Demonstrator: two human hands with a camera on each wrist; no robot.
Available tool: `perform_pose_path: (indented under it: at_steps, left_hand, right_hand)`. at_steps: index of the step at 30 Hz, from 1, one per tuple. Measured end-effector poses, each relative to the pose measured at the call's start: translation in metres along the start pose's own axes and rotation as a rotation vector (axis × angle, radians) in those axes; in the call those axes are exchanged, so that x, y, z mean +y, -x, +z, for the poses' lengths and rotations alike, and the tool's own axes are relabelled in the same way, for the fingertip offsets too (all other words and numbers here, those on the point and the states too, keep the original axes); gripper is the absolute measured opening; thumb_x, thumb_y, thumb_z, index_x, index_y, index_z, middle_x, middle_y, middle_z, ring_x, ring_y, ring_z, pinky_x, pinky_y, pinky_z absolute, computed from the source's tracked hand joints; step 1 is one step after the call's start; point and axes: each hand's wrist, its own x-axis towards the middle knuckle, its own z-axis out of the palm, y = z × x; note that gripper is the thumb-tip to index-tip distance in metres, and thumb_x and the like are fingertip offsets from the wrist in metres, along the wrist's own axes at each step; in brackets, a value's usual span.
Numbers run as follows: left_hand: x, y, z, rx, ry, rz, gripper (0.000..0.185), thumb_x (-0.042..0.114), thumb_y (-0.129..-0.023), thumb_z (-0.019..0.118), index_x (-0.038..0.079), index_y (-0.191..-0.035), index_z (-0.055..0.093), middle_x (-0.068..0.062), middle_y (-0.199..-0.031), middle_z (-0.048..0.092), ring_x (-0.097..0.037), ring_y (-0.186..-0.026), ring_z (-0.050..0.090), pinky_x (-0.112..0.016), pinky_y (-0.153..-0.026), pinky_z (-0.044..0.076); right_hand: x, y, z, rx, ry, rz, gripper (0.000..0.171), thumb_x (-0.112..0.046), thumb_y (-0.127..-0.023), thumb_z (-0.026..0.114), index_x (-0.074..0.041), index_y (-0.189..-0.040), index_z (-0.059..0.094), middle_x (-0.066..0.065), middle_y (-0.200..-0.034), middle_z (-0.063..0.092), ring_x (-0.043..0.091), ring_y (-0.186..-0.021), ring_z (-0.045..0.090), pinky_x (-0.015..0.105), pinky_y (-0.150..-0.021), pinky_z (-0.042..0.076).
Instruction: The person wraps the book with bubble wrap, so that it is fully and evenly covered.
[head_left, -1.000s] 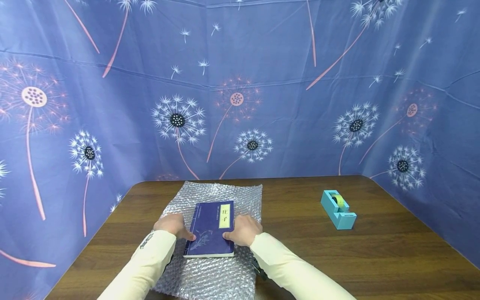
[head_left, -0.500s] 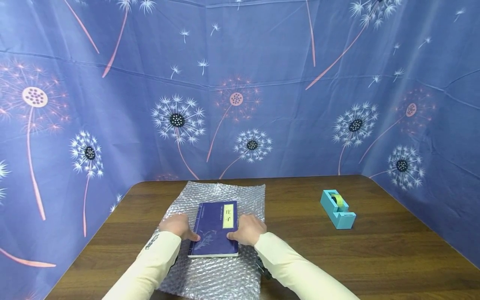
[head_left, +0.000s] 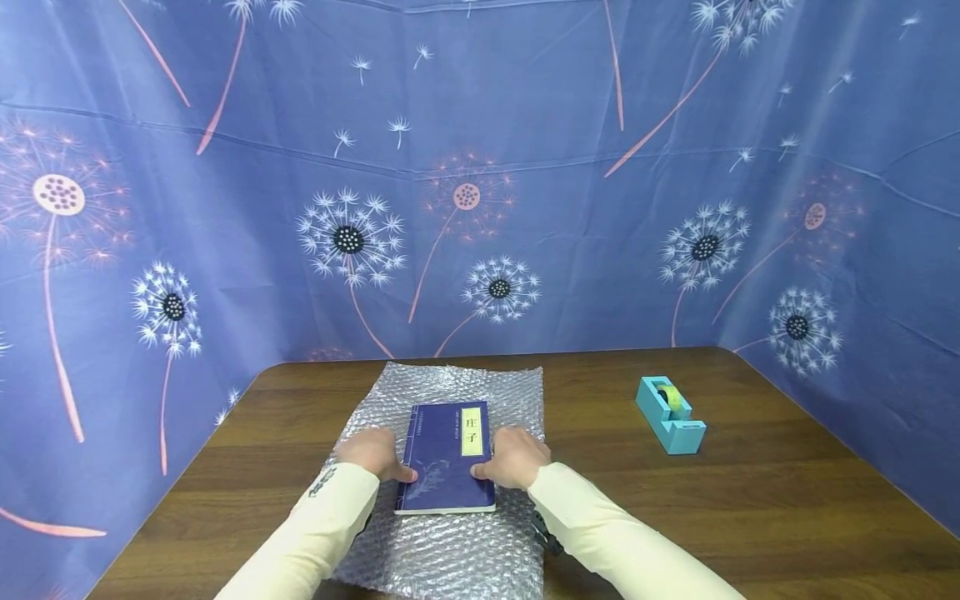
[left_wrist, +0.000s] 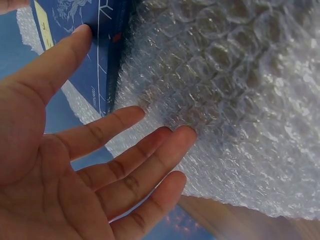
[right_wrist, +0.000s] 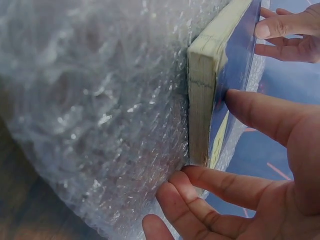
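A dark blue book (head_left: 447, 457) with a yellow title label lies flat on a sheet of bubble wrap (head_left: 442, 546) on the brown table (head_left: 712, 508). My left hand (head_left: 372, 452) is at the book's left edge, thumb on the cover and straight fingers spread on the wrap (left_wrist: 240, 100). My right hand (head_left: 521, 457) is at the right edge. Its thumb (right_wrist: 260, 115) presses the cover above the page block (right_wrist: 204, 95), and its fingers lie on the wrap beside the book. Neither hand curls round anything.
A light blue tape dispenser (head_left: 670, 414) with a yellow roll stands to the right on the table. A blue dandelion-print cloth (head_left: 480, 167) walls in the back and both sides. A small dark object (head_left: 546, 537) shows at the wrap's right edge under my right sleeve.
The book and the bubble wrap have slid a little to the right on the table, both hands moving with them at the book's sides.
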Motion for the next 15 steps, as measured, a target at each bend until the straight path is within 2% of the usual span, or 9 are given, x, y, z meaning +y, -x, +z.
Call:
perform_pose_path:
  at_steps: [8, 15]
  left_hand:
    - [0.014, -0.002, 0.004, 0.002, 0.0, 0.01, 0.056, 0.043, -0.07, 0.092, 0.0, -0.099, 0.071, -0.019, -0.103, 0.072, -0.038, -0.096, 0.069, -0.049, -0.081, 0.058]
    - [0.028, -0.005, 0.008, 0.018, 0.002, 0.019, 0.056, 0.044, -0.069, 0.092, 0.001, -0.096, 0.071, -0.017, -0.101, 0.072, -0.036, -0.093, 0.069, -0.047, -0.079, 0.058]
  right_hand:
    - [0.013, 0.002, -0.008, -0.011, -0.008, 0.025, 0.04, -0.035, -0.079, 0.087, -0.008, -0.073, 0.058, 0.003, -0.069, 0.051, 0.017, -0.063, 0.046, 0.033, -0.055, 0.04]
    - [0.025, 0.004, -0.015, -0.018, -0.003, 0.026, 0.041, -0.034, -0.079, 0.087, -0.009, -0.069, 0.056, 0.002, -0.066, 0.048, 0.016, -0.061, 0.042, 0.031, -0.053, 0.036]
